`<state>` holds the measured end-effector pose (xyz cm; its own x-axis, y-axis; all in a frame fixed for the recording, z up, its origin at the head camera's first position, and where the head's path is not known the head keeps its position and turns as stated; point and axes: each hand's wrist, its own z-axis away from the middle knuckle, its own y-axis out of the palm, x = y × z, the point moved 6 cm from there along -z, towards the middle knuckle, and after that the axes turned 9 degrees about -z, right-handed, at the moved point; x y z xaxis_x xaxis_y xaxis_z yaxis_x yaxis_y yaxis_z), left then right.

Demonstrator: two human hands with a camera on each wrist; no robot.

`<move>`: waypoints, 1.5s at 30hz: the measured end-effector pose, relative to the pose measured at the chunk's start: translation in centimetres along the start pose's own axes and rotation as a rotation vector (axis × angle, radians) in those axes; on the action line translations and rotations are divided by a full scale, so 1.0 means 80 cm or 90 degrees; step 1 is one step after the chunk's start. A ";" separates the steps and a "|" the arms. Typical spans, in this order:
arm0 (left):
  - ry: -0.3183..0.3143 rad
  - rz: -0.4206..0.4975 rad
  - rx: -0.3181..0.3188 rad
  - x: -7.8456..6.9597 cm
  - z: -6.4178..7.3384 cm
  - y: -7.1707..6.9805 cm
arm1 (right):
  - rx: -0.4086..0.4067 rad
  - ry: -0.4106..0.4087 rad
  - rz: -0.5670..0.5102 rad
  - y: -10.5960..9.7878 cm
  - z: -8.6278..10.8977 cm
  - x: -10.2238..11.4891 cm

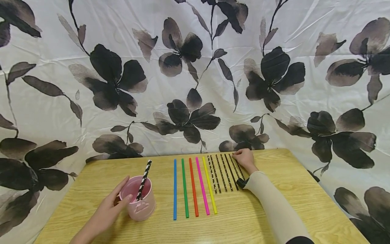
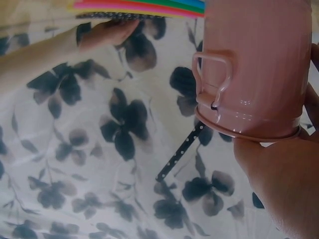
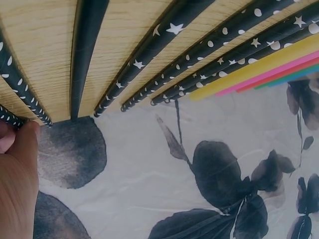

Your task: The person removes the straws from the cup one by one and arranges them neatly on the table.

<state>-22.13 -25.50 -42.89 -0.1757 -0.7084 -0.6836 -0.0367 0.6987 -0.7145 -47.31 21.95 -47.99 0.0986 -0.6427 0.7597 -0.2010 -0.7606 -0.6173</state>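
My left hand grips a small pink bucket by its near left side, thumb at the rim. The bucket stands upright with a little wire handle on its side. A black straw with white dots leans inside it and pokes above the rim. At the far right of a row of black patterned straws, my right hand pinches the far end of the last black straw. In the right wrist view the fingertips meet at that straw's end, which is partly hidden.
Left of the black straws lie a blue straw, a green straw, a red straw, a pink straw and a yellow straw. The wooden table ends against a floral cloth.
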 end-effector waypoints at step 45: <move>-0.002 -0.021 -0.018 0.001 0.000 0.001 | 0.148 -0.242 -0.270 0.072 0.139 0.246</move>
<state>-22.17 -25.48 -42.98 -0.1713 -0.7316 -0.6599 -0.0704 0.6772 -0.7324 -35.69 3.89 -38.92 0.4725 -0.2346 0.8495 0.1457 -0.9299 -0.3378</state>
